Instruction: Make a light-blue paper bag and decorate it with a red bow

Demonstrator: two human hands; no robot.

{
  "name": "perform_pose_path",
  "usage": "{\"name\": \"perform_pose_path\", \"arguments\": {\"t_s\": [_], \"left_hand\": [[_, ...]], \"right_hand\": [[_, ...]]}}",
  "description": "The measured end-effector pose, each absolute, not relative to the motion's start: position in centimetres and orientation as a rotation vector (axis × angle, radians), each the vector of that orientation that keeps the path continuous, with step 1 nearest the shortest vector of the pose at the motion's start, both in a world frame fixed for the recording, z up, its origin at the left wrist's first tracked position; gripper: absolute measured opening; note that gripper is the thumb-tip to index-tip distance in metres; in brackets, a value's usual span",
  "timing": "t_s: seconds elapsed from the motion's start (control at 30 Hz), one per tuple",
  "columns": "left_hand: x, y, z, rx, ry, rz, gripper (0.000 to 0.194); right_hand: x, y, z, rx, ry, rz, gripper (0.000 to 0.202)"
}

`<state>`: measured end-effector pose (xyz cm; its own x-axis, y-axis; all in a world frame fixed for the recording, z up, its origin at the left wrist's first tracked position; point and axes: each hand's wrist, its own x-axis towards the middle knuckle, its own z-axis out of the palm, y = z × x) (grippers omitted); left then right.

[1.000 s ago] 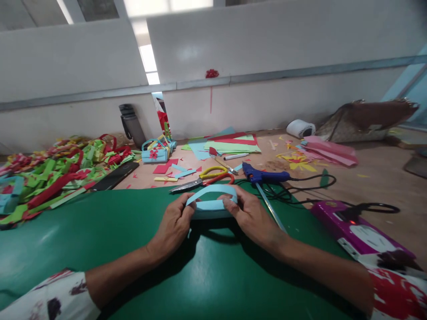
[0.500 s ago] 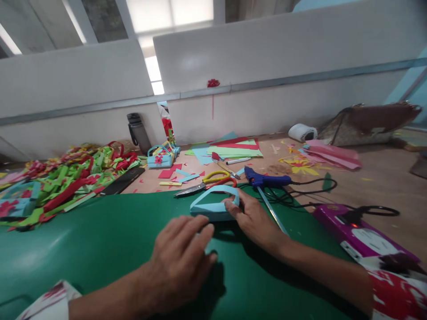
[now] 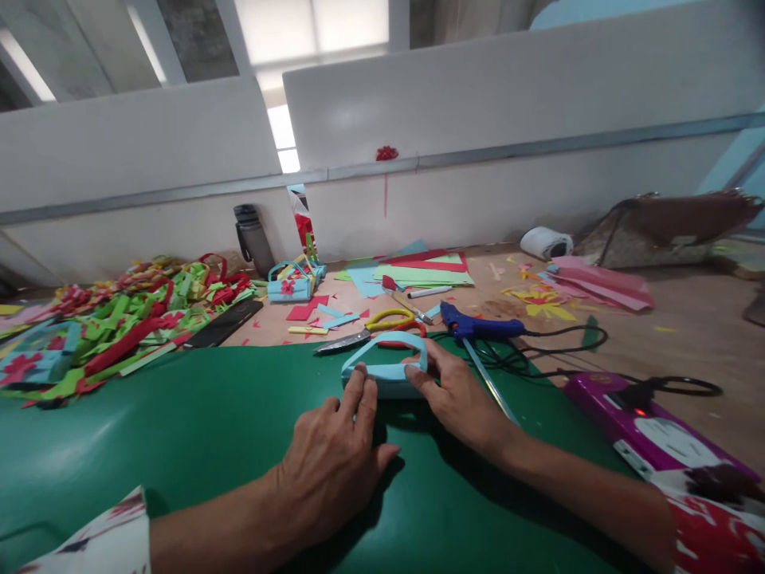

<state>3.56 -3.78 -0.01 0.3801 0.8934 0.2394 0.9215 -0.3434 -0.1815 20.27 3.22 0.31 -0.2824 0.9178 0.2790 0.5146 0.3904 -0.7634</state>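
- A wide, glossy green sheet (image 3: 197,446) fills the lower frame, with your work near its far edge
- Your left hand (image 3: 338,446) gripped one end a second ago, lifted off, and now has index and middle fingertips together on the piece's front left, thumb spread away; this looks like pressing or smoothing
- Your right hand (image 3: 457,391) still pinches the right end, thumb in front, so it seems to be doing the steadying
- The light-blue folded paper piece with an arched handle (image 3: 391,389) has barely moved, at the frame's centre; its inside is hidden
- A brown and beige flap-top handbag (image 3: 675,223) lies at the right of the frame, contents unseen
- A dark grey lidded bottle (image 3: 256,243) leans, upper left of centre; you cannot tell what it holds
- A light-blue paper bag with red flowers (image 3: 61,363) sits at the left edge, contents unclear
- A small light-blue paper bag with one red flower (image 3: 303,292) stands below the bottle, its inside hidden
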Motion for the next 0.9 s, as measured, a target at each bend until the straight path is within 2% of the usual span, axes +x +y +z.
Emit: {"name": "perform_pose_path", "arguments": {"t_s": [0.13,0.23,0.3,0.37,0.47,0.67,0.8,0.9], "left_hand": [[3.4,-3.6,-0.1,-2.387,-1.658,-0.103,0.065],[3.4,-3.6,-0.2,-2.391,-1.682,-0.099,0.062],[3.4,-3.5,-0.3,-2.392,-1.692,-0.108,0.061],[3.5,-3.5,-0.4,-2.392,-1.705,-0.114,0.061],[3.6,-3.5,-0.4,-2.406,-1.714,-0.124,0.059],[3.4,-3.5,0.1,-2.421,-1.732,-0.063,0.06],[3.2,-3.4,-0.1,-2.379,-1.76,-0.028,0.067],[3.0,-3.5,-0.4,-2.348,-1.755,-0.027,0.065]], "right_hand": [[20.9,3.1,1.1,-1.221,-1.919,0.663,0.028],[22.2,2.2,2.4,-1.101,-1.906,0.188,0.037],[22.8,1.0,2.9,-0.944,-1.947,-0.164,0.026],[22.6,-0.3,2.7,-0.817,-2.122,-0.285,0.025],[21.2,-1.5,1.5,-0.76,-2.444,-0.48,0.034],[19.4,-1.0,0.6,-1.184,-2.714,-0.553,0.05],[19.9,-0.9,0.7,-1.252,-2.677,-0.621,0.051],[20.3,-0.9,0.3,-1.229,-2.659,-0.698,0.051]]}}
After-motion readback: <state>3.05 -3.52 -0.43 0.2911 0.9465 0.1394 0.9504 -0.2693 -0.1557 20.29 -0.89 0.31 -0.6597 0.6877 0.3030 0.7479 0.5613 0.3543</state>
